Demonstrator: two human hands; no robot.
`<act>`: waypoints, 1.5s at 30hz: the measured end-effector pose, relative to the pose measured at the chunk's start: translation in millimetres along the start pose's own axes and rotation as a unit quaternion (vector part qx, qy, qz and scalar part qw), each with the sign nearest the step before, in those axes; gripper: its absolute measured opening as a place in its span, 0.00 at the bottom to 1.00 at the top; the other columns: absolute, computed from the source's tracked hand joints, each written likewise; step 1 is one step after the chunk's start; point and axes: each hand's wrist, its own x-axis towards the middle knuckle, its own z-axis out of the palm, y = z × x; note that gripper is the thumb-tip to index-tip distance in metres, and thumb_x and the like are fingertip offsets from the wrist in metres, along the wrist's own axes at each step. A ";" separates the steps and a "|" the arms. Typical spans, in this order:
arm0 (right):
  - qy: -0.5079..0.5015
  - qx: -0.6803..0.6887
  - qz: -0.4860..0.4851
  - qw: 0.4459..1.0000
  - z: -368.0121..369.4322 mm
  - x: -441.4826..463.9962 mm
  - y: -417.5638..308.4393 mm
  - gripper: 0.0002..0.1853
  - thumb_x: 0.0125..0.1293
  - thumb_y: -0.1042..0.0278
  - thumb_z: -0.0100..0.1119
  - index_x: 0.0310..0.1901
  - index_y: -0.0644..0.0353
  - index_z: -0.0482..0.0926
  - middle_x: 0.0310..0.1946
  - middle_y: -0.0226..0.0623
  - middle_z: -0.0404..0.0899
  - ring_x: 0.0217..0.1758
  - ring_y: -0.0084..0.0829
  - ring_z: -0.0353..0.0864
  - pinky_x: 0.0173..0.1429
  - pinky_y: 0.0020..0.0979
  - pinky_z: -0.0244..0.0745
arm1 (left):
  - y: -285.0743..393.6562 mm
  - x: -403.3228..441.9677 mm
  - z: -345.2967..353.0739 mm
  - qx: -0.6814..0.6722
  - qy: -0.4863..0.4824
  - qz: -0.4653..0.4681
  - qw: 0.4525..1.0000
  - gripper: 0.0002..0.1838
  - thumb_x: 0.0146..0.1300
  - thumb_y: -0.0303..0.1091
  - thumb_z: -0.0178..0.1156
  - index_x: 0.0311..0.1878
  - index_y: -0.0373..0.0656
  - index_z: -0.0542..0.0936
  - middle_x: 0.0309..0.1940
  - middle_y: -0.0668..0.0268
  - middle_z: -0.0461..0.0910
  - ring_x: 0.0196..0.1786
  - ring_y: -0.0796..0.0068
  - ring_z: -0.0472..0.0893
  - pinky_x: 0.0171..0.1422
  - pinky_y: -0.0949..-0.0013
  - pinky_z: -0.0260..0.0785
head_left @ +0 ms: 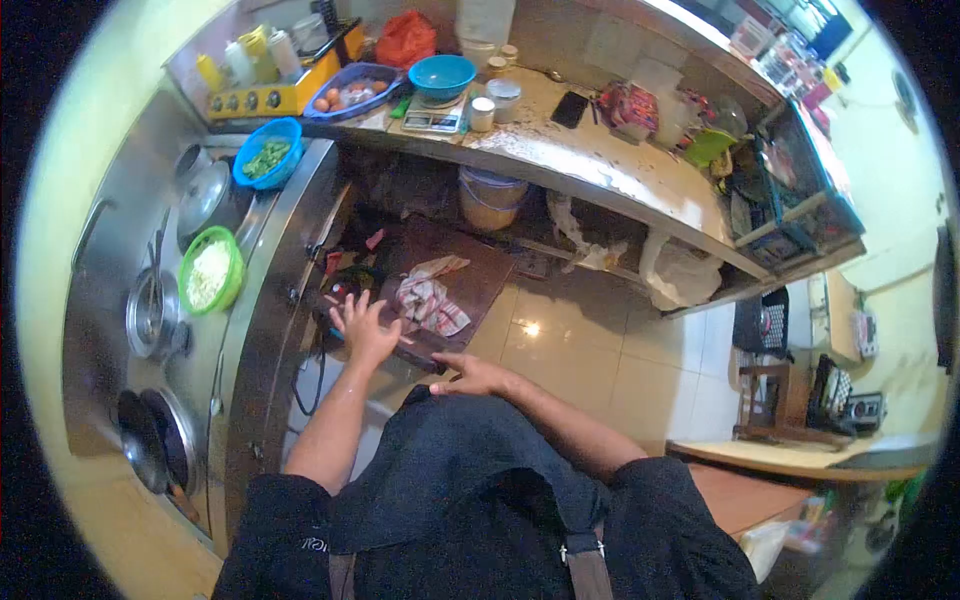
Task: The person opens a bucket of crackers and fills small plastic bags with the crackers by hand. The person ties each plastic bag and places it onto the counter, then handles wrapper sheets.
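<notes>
My left hand (368, 332) is held out in front of my body with its fingers spread, and nothing is in it. Lower and to the right, my right hand (470, 377) is near my apron (450, 450), its fingers apart and holding nothing. Beyond both hands, a red and white cloth (435, 300) lies crumpled on a dark brown surface (487, 265). My left hand is nearest to that cloth, a little to its left, and does not appear to touch it.
On the steel counter (235, 345) at left are a green basket (238, 275) of pale shreds, a blue basket (293, 160) of greens, pots and pans. Across the back worktop (545, 115) stand a scale (433, 122), a blue bowl (442, 75), eggs, jars and a phone (570, 109).
</notes>
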 end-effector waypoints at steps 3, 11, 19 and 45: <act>-0.047 -0.004 -0.049 0.998 -64.8 21.0 2.2 0.42 0.62 0.38 0.59 0.69 0.62 0.63 0.69 0.47 0.63 0.71 0.41 0.63 0.73 0.37 0.57 | -12.5 41.6 10.8 -0.038 0.061 0.043 0.997 0.26 0.46 0.50 0.67 0.49 0.51 0.81 0.64 0.59 0.69 0.73 0.52 0.57 0.75 0.36 0.33; 0.179 0.031 0.157 0.971 -121.4 -63.4 126.5 0.37 0.64 0.40 0.58 0.65 0.61 0.68 0.62 0.49 0.72 0.64 0.41 0.72 0.68 0.36 0.65 | 20.2 11.0 10.6 -0.107 0.160 -0.121 0.974 0.50 0.45 0.34 0.71 0.72 0.43 0.55 0.73 0.43 0.45 0.75 0.41 0.45 0.76 0.42 0.39; 0.084 -0.156 0.319 0.931 -274.3 -177.8 330.5 0.32 0.64 0.42 0.57 0.62 0.58 0.73 0.58 0.45 0.76 0.59 0.43 0.76 0.64 0.37 0.69 | 98.6 -67.7 69.1 -0.794 0.015 -0.470 0.385 0.19 0.55 0.46 0.61 0.47 0.49 0.76 0.39 0.65 0.77 0.46 0.61 0.75 0.56 0.41 0.63; 0.075 -0.204 0.191 0.957 -476.5 -250.5 446.7 0.28 0.65 0.52 0.61 0.58 0.67 0.74 0.52 0.53 0.79 0.56 0.44 0.79 0.58 0.36 0.73 | 144.7 -240.4 41.2 0.175 0.135 -0.503 0.836 0.37 0.51 0.36 0.66 0.64 0.35 0.66 0.61 0.45 0.68 0.64 0.47 0.67 0.68 0.47 0.59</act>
